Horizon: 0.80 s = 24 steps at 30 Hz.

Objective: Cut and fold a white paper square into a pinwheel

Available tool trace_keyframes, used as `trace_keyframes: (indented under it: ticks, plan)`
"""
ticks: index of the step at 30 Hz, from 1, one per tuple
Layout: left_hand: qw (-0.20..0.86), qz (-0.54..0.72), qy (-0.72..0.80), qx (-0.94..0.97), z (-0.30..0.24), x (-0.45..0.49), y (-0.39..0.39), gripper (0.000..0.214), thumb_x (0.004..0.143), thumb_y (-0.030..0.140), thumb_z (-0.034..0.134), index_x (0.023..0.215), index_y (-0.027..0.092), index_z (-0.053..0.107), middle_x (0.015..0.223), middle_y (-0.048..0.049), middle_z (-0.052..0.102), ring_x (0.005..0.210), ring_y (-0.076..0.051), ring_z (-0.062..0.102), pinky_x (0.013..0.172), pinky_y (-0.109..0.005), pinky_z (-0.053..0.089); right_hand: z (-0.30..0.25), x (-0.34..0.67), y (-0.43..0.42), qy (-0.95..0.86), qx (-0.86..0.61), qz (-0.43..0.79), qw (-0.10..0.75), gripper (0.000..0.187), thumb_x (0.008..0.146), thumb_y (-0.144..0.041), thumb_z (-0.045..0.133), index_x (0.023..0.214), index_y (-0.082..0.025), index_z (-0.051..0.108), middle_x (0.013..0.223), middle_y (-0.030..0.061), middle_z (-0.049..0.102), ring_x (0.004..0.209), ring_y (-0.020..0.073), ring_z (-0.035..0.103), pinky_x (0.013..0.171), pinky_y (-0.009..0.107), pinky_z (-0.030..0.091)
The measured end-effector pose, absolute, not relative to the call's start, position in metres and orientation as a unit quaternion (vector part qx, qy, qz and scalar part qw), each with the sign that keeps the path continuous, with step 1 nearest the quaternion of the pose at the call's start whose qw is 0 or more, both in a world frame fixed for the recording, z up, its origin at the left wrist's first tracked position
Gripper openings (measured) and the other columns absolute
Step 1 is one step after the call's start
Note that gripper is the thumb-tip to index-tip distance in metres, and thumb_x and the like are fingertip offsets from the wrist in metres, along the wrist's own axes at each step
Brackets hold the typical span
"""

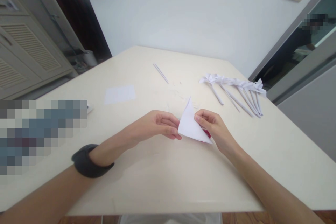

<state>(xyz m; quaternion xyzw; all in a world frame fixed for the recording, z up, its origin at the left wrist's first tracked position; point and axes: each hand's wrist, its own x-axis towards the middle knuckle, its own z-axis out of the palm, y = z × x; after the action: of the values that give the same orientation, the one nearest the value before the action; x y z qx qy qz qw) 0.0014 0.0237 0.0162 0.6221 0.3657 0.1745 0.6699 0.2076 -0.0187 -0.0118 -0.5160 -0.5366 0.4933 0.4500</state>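
A folded white paper triangle (191, 122) is pinched between the thumb and fingers of my right hand (210, 122), held just above the table with its point up. Something red (207, 133) shows beneath that hand, behind the paper; most of it is hidden, so I cannot tell what it is. My left hand (166, 126) is at the paper's left corner, its fingers stretched out and the thumb apart from them. Whether its fingertips touch the paper is unclear. A black band (90, 161) circles my left wrist.
Several rolled paper sticks with folded white tops (236, 84) lie at the right of the pale table (147, 182). Thin sticks (160, 73), small scraps (178, 93) and a flat paper sheet (120, 94) lie farther back. A wall (168, 14) stands behind; a person (301, 42) appears at far right.
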Motion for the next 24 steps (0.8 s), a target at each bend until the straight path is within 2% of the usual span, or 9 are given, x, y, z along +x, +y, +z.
trace_keyframes:
  ticks: [14, 16, 19, 21, 24]
  plan:
    - [0.686, 0.146, 0.346, 0.623, 0.016, -0.002, 0.027, 0.018, 0.071, 0.021, 0.067, 0.088, 0.019, 0.068, 0.089, -0.0042, 0.073, 0.085, -0.021, 0.068, 0.077, -0.031, 0.052, -0.01, 0.208, -0.019, -0.535, -0.507, 0.514, 0.439, 0.024, 0.084, -0.04, 0.054, 0.073, -0.019, 0.054, 0.055, -0.0054, 0.038, 0.045, 0.0073, 0.028, 0.043, 0.023, 0.015]
    - [0.689, 0.127, 0.336, 0.629, 0.014, -0.004, 0.027, 0.023, 0.072, 0.021, 0.066, 0.095, 0.02, 0.066, 0.093, -0.0046, 0.072, 0.088, -0.022, 0.068, 0.081, -0.032, 0.051, -0.01, 0.208, -0.019, -0.548, -0.509, 0.498, 0.439, 0.023, 0.084, -0.038, 0.054, 0.072, -0.019, 0.055, 0.056, -0.005, 0.04, 0.046, 0.0074, 0.03, 0.043, 0.023, 0.016]
    - [0.691, 0.117, 0.307, 0.644, 0.009, -0.004, 0.028, 0.042, 0.07, 0.015, 0.066, 0.111, 0.022, 0.059, 0.104, -0.0058, 0.069, 0.093, -0.022, 0.066, 0.086, -0.035, 0.049, -0.01, 0.206, -0.021, -0.574, -0.516, 0.465, 0.433, 0.02, 0.085, -0.035, 0.054, 0.073, -0.019, 0.056, 0.058, -0.0046, 0.043, 0.048, 0.0075, 0.032, 0.042, 0.022, 0.019]
    - [0.689, 0.128, 0.291, 0.652, 0.005, -0.003, 0.028, 0.052, 0.069, 0.012, 0.064, 0.119, 0.023, 0.053, 0.113, -0.007, 0.065, 0.095, -0.023, 0.065, 0.084, -0.036, 0.05, -0.011, 0.205, -0.022, -0.593, -0.516, 0.455, 0.418, 0.018, 0.085, -0.034, 0.053, 0.074, -0.019, 0.056, 0.059, -0.0043, 0.044, 0.048, 0.0077, 0.034, 0.042, 0.021, 0.021]
    - [0.687, 0.139, 0.285, 0.654, 0.005, 0.0, 0.025, 0.053, 0.07, 0.012, 0.062, 0.121, 0.024, 0.051, 0.119, -0.0075, 0.061, 0.096, -0.023, 0.063, 0.079, -0.034, 0.051, -0.011, 0.203, -0.023, -0.614, -0.51, 0.451, 0.399, 0.018, 0.085, -0.033, 0.052, 0.075, -0.02, 0.058, 0.06, -0.0039, 0.044, 0.049, 0.0081, 0.035, 0.043, 0.021, 0.023]
